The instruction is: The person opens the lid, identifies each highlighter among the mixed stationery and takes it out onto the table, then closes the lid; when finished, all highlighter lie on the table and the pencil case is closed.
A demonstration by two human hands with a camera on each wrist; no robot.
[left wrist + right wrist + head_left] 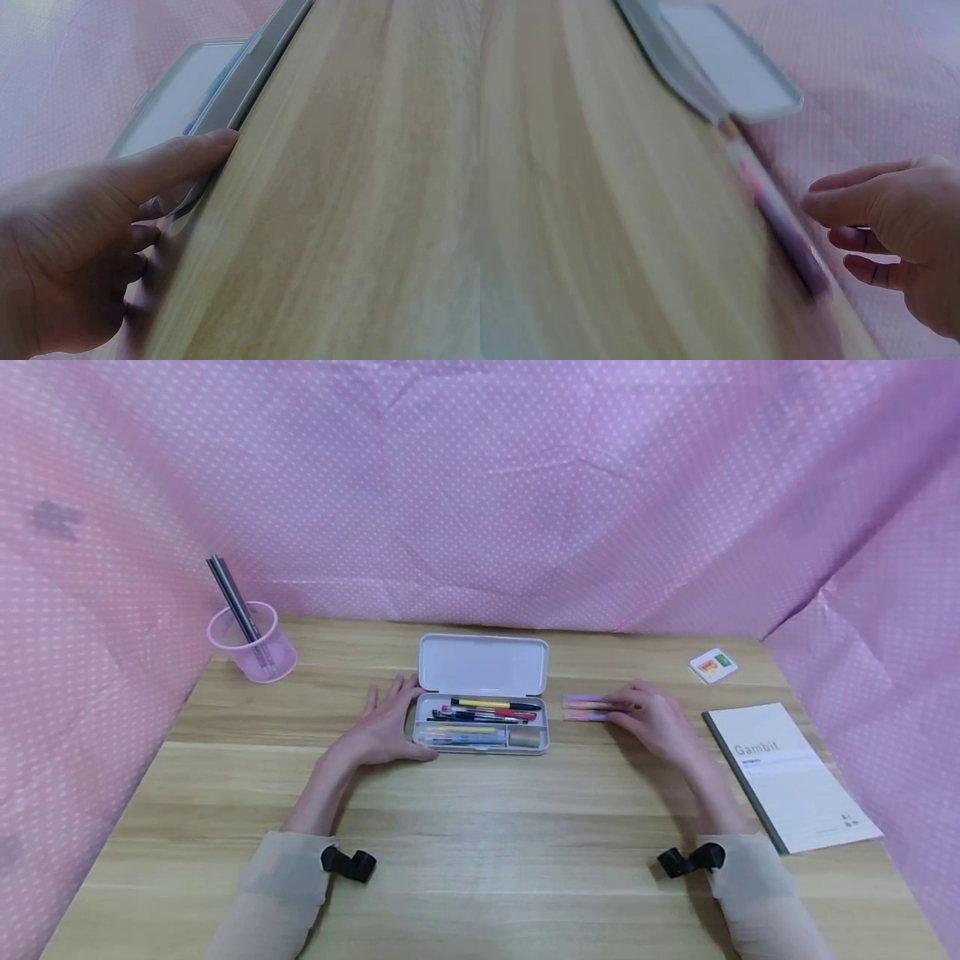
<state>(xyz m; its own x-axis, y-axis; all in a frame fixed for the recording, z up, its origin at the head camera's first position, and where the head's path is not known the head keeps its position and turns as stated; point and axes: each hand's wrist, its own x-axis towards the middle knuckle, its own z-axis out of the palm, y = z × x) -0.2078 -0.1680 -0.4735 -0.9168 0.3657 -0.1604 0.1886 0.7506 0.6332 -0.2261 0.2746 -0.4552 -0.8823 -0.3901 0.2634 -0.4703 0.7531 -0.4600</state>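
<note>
Head view: left hand (381, 728) spread round the left end of an open pencil case (483, 666) at mid-table (487, 843), thumb along its front edge; in the left wrist view, other fingers partly hidden beyond the case's corner. Right hand (651, 721) loosely bent, fingers parted, beside two small pink-and-purple sticks (581, 716) just right of the case, their right ends covered in the head view. Smeared by blur in the right wrist view; impossible to tell whether touched. Inside the case, overlapping pens (491, 703), hard to count. Both sleeves (288, 881) cut off below.
</note>
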